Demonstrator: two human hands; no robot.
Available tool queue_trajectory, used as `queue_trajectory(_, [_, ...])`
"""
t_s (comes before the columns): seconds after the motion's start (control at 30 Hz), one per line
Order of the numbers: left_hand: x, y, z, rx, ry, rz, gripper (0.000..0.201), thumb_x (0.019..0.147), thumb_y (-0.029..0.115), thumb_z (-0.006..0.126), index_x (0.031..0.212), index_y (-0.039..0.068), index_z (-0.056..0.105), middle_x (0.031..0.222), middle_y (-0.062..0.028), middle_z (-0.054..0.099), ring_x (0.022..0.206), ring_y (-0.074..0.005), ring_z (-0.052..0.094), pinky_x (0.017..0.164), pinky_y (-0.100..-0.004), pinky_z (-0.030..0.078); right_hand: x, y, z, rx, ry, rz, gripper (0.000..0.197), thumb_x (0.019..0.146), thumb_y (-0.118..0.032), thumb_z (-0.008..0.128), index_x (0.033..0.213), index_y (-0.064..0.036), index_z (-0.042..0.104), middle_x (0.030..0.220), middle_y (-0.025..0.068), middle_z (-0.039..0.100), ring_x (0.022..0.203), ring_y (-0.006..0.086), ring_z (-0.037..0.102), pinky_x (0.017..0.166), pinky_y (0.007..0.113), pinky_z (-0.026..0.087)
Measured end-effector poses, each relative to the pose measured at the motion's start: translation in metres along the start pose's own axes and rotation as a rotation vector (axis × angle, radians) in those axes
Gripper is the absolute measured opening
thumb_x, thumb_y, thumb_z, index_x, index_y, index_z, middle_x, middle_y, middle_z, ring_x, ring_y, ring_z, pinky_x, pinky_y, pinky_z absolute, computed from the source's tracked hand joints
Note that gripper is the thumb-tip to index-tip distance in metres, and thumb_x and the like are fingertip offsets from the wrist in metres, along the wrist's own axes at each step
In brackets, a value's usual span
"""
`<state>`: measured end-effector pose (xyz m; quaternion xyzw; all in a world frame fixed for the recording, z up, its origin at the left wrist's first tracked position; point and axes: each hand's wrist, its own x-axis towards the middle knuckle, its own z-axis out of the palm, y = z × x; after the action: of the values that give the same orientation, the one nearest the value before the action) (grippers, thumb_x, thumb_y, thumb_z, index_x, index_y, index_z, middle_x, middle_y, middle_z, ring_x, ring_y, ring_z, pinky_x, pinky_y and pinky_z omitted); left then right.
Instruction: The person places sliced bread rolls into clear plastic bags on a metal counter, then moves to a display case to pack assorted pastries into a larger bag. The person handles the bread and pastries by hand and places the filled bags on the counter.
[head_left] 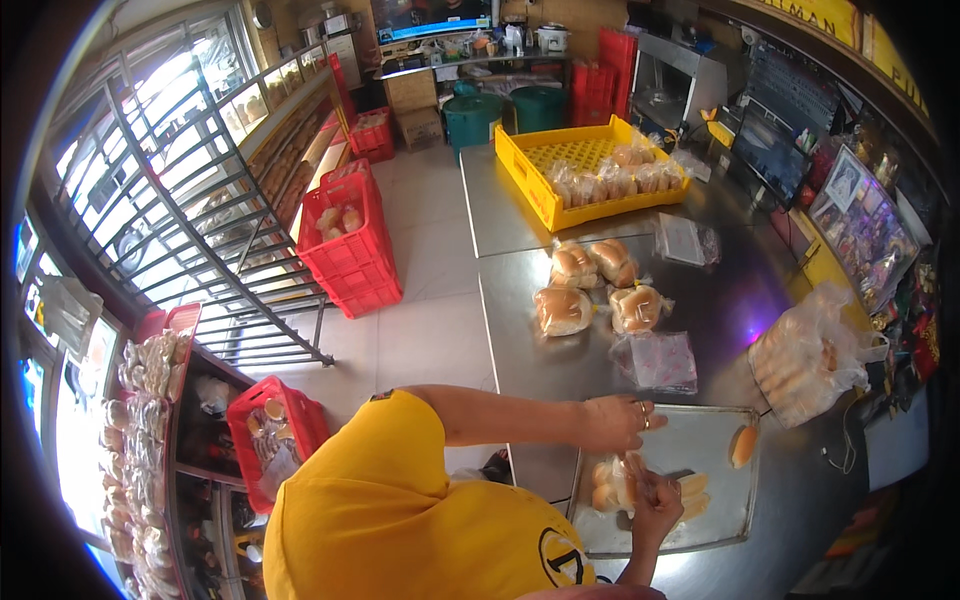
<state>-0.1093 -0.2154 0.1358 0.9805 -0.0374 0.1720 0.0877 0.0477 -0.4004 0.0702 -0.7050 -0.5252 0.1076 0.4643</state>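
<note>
Bagged rolls point(607, 488) lay on your tray point(700, 450), your right hand point(655, 498) against them, your left hand point(612, 424) nearby. I couldn't tell how closed either was, or on what.

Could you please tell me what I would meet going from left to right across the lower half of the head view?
Packaged bread on the side shelf → low red crate → small bag of buns → pale long buns → single browned bun → large clear bag of bread

Dark lettering point(800, 18) marks a yellow sign point(848, 24), upper right; a circled dark emblem point(563, 556) marks the yellow shirt point(390, 515), bottom centre
</note>
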Motion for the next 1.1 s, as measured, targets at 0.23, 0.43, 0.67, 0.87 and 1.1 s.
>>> queue_trajectory(0.23, [0.007, 0.006, 0.011, -0.846, 0.188, -0.5, 0.026, 0.071, 0.015, 0.073, 0.093, 0.005, 0.065, 0.1, -0.0112, 0.056, 0.076, -0.027, 0.06, 0.068, -0.0366, 0.05, -0.006, 0.011, 0.012, 0.102, 0.195, 0.201, 0.008, 0.078, 0.006, 0.065, 0.075, 0.0013, 0.06, 0.077, 0.0059, 0.056, 0.07, 0.0116, 0.049, 0.066, 0.023, 0.041])
queue_trajectory(0.43, [0.003, 0.012, 0.077, -0.775, 0.195, -0.344, 0.028, 0.062, 0.01, 0.075, 0.086, 0.003, 0.063, 0.083, -0.0122, 0.057, 0.074, -0.0291, 0.059, 0.066, -0.0361, 0.049, -0.01, 0.006, 0.011, 0.165, 0.205, 0.18, 0.025, 0.077, 0.007, 0.065, 0.066, -0.0015, 0.044, 0.075, 0.0038, 0.055, 0.068, 0.0104, 0.047, 0.065, 0.024, 0.041])
queue_trajectory(0.67, [0.02, 0.042, 0.077, -0.654, 0.099, -0.443, 0.021, 0.065, 0.015, 0.073, 0.081, 0.003, 0.065, 0.09, -0.0142, 0.061, 0.081, -0.0312, 0.06, 0.072, -0.0369, 0.05, -0.003, -0.022, 0.015, 0.172, 0.246, 0.121, 0.03, 0.078, 0.008, 0.064, 0.073, -0.006, 0.038, 0.083, 0.0085, 0.061, 0.074, 0.0136, 0.053, 0.074, 0.026, 0.045])
queue_trajectory(0.87, [0.009, 0.02, 0.068, -0.91, 0.215, -0.367, 0.011, 0.063, 0.009, 0.069, 0.071, 0.003, 0.063, 0.076, -0.0114, 0.059, 0.078, -0.0299, 0.06, 0.068, -0.037, 0.048, 0.004, -0.067, -0.032, 0.014, 0.079, -0.093, 0.045, 0.071, 0.003, 0.071, 0.11, -0.0018, 0.049, 0.107, 0.0133, 0.059, 0.098, 0.019, 0.056, 0.085, 0.03, 0.045])
queue_trajectory(1.1, [0.057, 0.068, 0.019, -0.614, -0.008, -0.093, 0.015, 0.071, 0.01, 0.064, 0.085, 0.005, 0.058, 0.089, -0.0123, 0.057, 0.083, -0.0309, 0.058, 0.073, -0.0406, 0.045, -0.025, -0.006, 0.004, 0.276, -0.02, 0.29, 0.038, 0.086, -0.014, 0.066, 0.115, 0.0041, 0.051, 0.11, 0.0104, 0.056, 0.099, 0.0198, 0.056, 0.085, 0.03, 0.045])
